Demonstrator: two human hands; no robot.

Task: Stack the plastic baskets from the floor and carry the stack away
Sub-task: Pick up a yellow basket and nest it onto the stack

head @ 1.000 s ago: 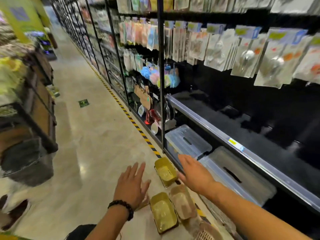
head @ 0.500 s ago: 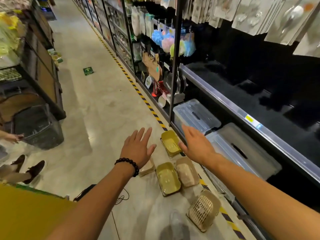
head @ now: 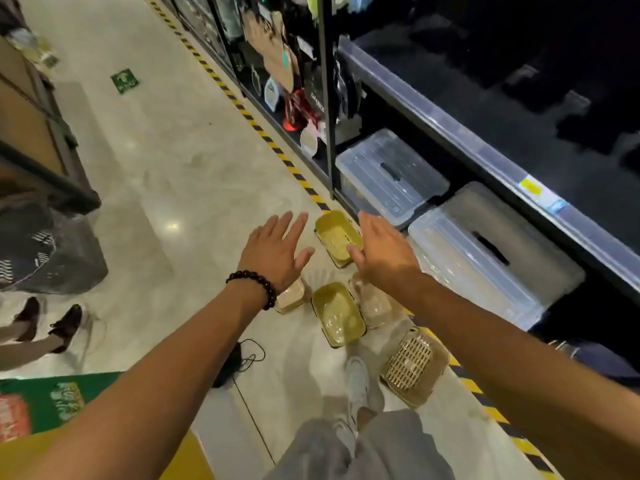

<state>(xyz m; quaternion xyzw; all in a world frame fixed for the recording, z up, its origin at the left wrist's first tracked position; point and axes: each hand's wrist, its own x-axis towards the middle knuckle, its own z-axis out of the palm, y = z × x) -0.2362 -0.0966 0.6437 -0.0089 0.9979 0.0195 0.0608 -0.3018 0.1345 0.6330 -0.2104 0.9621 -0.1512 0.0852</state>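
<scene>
Several small plastic baskets lie on the shop floor beside the shelving. The far yellow basket (head: 336,237) sits between my two hands. Below it lie a second yellow basket (head: 337,315), a beige basket (head: 292,296) partly under my left wrist, a pale basket (head: 375,306) under my right forearm, and a slotted beige basket (head: 412,365) nearest my feet. My left hand (head: 277,252), with a black bead bracelet, hovers open with fingers spread. Beside the far yellow basket my right hand (head: 381,254) is open too, held above the floor. Neither hand holds anything.
Black shelving runs along the right with two clear lidded storage boxes (head: 391,174) (head: 491,258) on the bottom level. A yellow-black floor stripe (head: 273,147) borders it. A dark shopping basket (head: 45,251) and another person's feet (head: 48,323) are at left. My white shoe (head: 356,382) stands by a black cable (head: 242,355).
The view has tilted down toward the floor, so more baskets and my legs show. Both hands stay open and reach out over the baskets.
</scene>
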